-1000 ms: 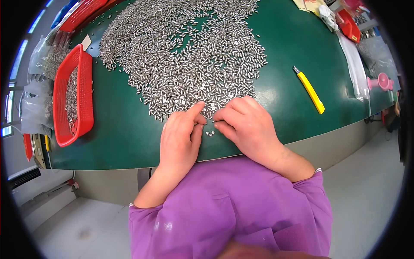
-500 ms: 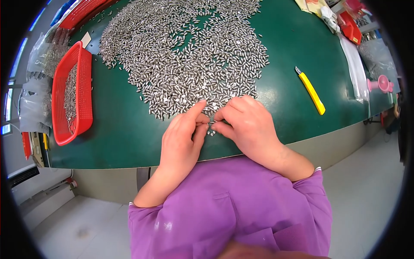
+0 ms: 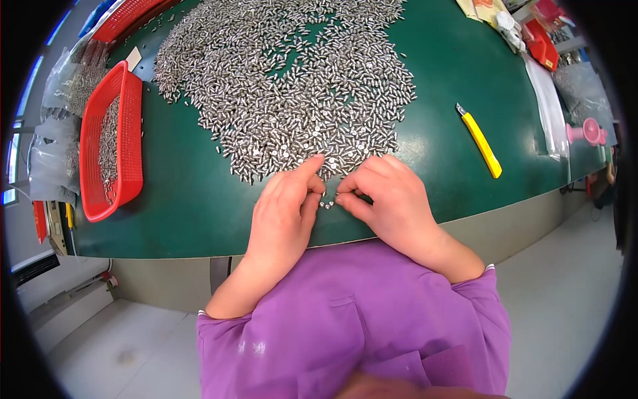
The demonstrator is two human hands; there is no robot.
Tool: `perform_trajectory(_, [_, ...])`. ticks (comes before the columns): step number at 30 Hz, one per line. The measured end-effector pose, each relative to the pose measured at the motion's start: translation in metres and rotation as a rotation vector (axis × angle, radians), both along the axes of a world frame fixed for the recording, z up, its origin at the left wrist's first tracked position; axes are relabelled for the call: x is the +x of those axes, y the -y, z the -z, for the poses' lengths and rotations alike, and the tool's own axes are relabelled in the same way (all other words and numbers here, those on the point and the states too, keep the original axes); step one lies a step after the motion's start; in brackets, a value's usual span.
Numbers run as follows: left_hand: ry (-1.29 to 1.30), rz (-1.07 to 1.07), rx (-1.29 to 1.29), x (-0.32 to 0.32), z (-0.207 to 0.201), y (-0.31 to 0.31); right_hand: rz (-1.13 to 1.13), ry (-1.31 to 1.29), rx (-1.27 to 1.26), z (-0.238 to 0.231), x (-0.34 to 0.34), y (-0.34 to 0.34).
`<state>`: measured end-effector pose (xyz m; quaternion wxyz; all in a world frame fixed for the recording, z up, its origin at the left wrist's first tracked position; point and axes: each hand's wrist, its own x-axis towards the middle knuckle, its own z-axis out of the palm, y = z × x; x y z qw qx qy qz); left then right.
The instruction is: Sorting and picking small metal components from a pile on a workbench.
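Note:
A broad heap of small silver metal pieces (image 3: 292, 120), short and pin-like, covers the middle of the green table. At its near edge, my left hand (image 3: 282, 209) is closed, thumb and fingers pinching a small metal piece, its index finger raised toward the heap. Just across from it, my right hand (image 3: 392, 199) pinches another tiny metal piece between thumb and forefinger. A narrow gap separates the fingertips. Under them, several loose shiny bits (image 3: 326, 205) lie on the table. My fingers mostly hide both held pieces, so their exact shape cannot be made out.
Left of the heap stands a red plastic basket (image 3: 135, 153) with more metal pieces inside. A yellow utility knife (image 3: 480, 141) lies to the right, blade tip exposed. Clear plastic bags (image 3: 53, 159) sit at the left edge. A pink object (image 3: 586, 132) and a red bin (image 3: 539, 45) are at the right.
My fingertips have drawn slightly apart, the right hand moving a little to the right; before, they met around a small metal piece.

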<state>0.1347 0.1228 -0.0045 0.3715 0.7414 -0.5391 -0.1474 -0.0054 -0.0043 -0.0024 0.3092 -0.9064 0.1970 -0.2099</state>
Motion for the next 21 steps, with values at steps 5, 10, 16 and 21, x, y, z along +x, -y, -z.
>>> perform_trajectory(5, [0.062,0.027,-0.013,0.002,0.001,-0.001,-0.041,0.057,0.017,0.004,-0.003,0.001])
perform_trajectory(10, [0.106,0.039,-0.041,0.002,0.0,-0.004,-0.079,0.109,0.116,0.006,-0.005,0.0])
perform_trajectory(16, [0.001,0.047,-0.047,0.002,0.0,-0.008,-0.074,0.074,0.029,0.005,-0.004,-0.001])
perform_trajectory(21, [0.031,0.055,0.006,0.001,-0.003,-0.01,-0.144,0.019,0.042,0.003,-0.002,0.001])
